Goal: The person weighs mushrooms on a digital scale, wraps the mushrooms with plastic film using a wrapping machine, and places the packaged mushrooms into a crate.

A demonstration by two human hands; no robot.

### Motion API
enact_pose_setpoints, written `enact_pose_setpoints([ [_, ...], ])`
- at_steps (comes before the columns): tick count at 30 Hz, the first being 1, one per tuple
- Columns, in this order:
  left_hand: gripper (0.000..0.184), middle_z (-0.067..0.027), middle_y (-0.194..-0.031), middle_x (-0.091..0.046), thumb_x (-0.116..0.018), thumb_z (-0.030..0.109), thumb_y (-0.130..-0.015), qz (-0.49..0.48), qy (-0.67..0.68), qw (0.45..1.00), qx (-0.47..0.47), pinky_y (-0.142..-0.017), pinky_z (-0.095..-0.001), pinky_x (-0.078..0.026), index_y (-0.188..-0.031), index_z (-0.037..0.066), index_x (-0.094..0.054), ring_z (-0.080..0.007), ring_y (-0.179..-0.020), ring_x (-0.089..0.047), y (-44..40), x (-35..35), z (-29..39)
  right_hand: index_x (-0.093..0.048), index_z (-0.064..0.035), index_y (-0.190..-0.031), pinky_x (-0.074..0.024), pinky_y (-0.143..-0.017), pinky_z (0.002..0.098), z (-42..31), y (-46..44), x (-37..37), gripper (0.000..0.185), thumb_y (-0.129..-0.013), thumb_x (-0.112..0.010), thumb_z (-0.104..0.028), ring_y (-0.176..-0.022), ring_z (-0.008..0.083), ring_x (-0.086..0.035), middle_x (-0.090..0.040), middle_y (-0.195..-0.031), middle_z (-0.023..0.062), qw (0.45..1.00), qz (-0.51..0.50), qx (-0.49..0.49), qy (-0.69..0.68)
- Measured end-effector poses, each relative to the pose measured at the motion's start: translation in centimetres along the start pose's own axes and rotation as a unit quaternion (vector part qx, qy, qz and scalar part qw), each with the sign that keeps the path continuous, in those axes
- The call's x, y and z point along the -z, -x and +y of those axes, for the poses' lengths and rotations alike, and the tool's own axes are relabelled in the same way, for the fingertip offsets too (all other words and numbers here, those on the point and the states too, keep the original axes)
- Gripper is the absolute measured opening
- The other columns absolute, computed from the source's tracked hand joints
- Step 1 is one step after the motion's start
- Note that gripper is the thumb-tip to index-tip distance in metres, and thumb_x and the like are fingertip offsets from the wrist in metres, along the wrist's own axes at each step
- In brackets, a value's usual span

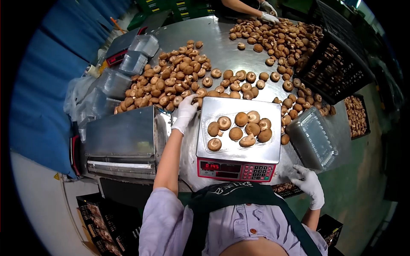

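My left hand [186,112], in a white glove, is at the near edge of the mushroom pile [171,79], its fingers closed round a mushroom beside the scale's left corner. On the metal plate of the red scale [237,170] lies a clear plastic tray [228,147] with several brown mushrooms [252,129] spread in it. The scale's red display is lit. Gloved too, my right hand [308,184] hangs at the right of the scale, near the table edge, fingers apart and holding nothing.
Stacked clear trays [314,138] stand right of the scale, more [113,83] at the left. A metal machine [121,136] sits left of my arm. A black crate [335,64] tilts over mushrooms at the right. Across the table a co-worker's gloved hands [270,17] touch mushrooms.
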State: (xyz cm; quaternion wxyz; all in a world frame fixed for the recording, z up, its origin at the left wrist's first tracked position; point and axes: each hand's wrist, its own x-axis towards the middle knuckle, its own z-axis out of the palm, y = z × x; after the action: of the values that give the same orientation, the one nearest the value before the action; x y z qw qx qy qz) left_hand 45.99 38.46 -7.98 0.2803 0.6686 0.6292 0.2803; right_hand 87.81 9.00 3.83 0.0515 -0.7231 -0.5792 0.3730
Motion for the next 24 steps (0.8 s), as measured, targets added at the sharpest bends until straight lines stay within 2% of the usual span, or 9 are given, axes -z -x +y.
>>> enact_pose_setpoints([
  [3, 0.024, -0.0132, -0.095, -0.064, -0.059, 0.010, -0.077, -0.020, -0.233, 0.954, -0.186, -0.083, -0.0395, -0.048, -0.100, 0.011, -0.065, -0.0305, -0.095, -0.060, -1.9, -2.5, -1.7, -0.059, -0.0063, -0.119, -0.0465, -0.089, 0.0374, -2.4, -1.9, 0.0, 0.047, -0.075, -0.069, -0.019, -0.103, 0.0346, -0.059, -0.062, -0.112, 0.0184, 0.997, 0.052, 0.053, -0.026],
  [7, 0.023, -0.0125, -0.096, -0.064, -0.063, 0.012, -0.075, -0.105, -0.302, 0.928, -0.192, -0.079, -0.0398, -0.050, -0.097, 0.011, -0.066, -0.0300, -0.091, -0.062, -3.6, -2.1, -1.7, -0.060, -0.0081, -0.118, -0.0475, -0.088, 0.0379, -4.0, -4.1, -0.1, 0.043, -0.078, -0.068, -0.021, -0.102, 0.0338, -0.059, -0.062, -0.110, 0.0174, 0.990, 0.072, 0.119, -0.020],
  [10, 0.029, -0.0129, -0.099, -0.065, -0.069, 0.017, -0.070, -0.057, -0.283, 0.939, -0.188, -0.079, -0.0390, -0.050, -0.098, 0.011, -0.067, -0.0304, -0.091, -0.062, -3.4, 0.2, -0.7, -0.060, -0.0081, -0.117, -0.0481, -0.087, 0.0380, -6.2, -5.1, 0.6, 0.041, -0.079, -0.067, -0.021, -0.102, 0.0338, -0.059, -0.063, -0.108, 0.0168, 0.984, 0.088, 0.152, -0.010],
  [14, 0.035, -0.0146, -0.099, -0.067, -0.072, 0.021, -0.072, 0.113, -0.013, 0.993, -0.007, -0.082, -0.0324, -0.051, -0.104, 0.008, -0.067, -0.0260, -0.091, -0.065, -0.8, 3.4, 5.4, -0.063, -0.0071, -0.111, -0.0496, -0.082, 0.0361, -7.8, -6.5, 1.0, 0.033, -0.081, -0.066, -0.021, -0.093, 0.0306, -0.062, -0.064, -0.103, 0.0155, 0.974, 0.116, 0.194, -0.016],
  [15, 0.038, -0.0139, -0.103, -0.067, -0.073, 0.021, -0.073, 0.112, 0.042, 0.993, -0.022, -0.084, -0.0305, -0.050, -0.108, 0.007, -0.066, -0.0210, -0.095, -0.064, 0.6, 4.3, 7.0, -0.064, -0.0065, -0.110, -0.0503, -0.079, 0.0349, -7.8, -7.1, 0.6, 0.031, -0.082, -0.066, -0.020, -0.089, 0.0292, -0.063, -0.065, -0.101, 0.0145, 0.963, 0.147, 0.223, -0.034],
  [19, 0.038, -0.0103, -0.111, -0.062, -0.073, 0.011, -0.072, -0.041, 0.328, 0.941, -0.068, -0.089, -0.0326, -0.050, -0.108, 0.007, -0.065, -0.0196, -0.102, -0.060, 8.7, 4.9, 12.3, -0.064, -0.0061, -0.109, -0.0506, -0.079, 0.0347, -9.0, -7.9, 0.6, 0.031, -0.082, -0.067, -0.020, -0.088, 0.0289, -0.063, -0.066, -0.099, 0.0137, 0.957, 0.173, 0.230, -0.044],
  [21, 0.037, -0.0085, -0.109, -0.063, -0.073, 0.010, -0.070, -0.069, 0.171, 0.962, -0.201, -0.087, -0.0333, -0.049, -0.106, 0.008, -0.064, -0.0214, -0.096, -0.062, 11.3, 3.4, 11.2, -0.065, -0.0064, -0.108, -0.0509, -0.076, 0.0345, -9.2, -8.2, 0.3, 0.030, -0.082, -0.067, -0.020, -0.086, 0.0280, -0.064, -0.067, -0.095, 0.0129, 0.953, 0.166, 0.251, -0.048],
  [22, 0.043, -0.0086, -0.111, -0.062, -0.074, 0.015, -0.069, -0.076, 0.082, 0.936, -0.335, -0.091, -0.0385, -0.045, -0.111, 0.012, -0.063, -0.0254, -0.103, -0.059, 11.5, 2.0, 10.0, -0.065, -0.0064, -0.108, -0.0509, -0.076, 0.0345, -9.0, -8.4, 0.0, 0.030, -0.082, -0.067, -0.020, -0.086, 0.0280, -0.064, -0.067, -0.095, 0.0129, 0.952, 0.164, 0.254, -0.047],
  [24, 0.048, -0.0096, -0.119, -0.059, -0.074, 0.015, -0.068, -0.079, -0.112, 0.926, -0.353, -0.096, -0.0437, -0.041, -0.114, 0.011, -0.062, -0.0273, -0.114, -0.053, 13.1, 1.3, 10.5, -0.065, -0.0068, -0.107, -0.0511, -0.074, 0.0342, -8.7, -8.8, -0.3, 0.029, -0.082, -0.067, -0.021, -0.084, 0.0273, -0.064, -0.066, -0.092, 0.0130, 0.953, 0.148, 0.263, -0.028],
])
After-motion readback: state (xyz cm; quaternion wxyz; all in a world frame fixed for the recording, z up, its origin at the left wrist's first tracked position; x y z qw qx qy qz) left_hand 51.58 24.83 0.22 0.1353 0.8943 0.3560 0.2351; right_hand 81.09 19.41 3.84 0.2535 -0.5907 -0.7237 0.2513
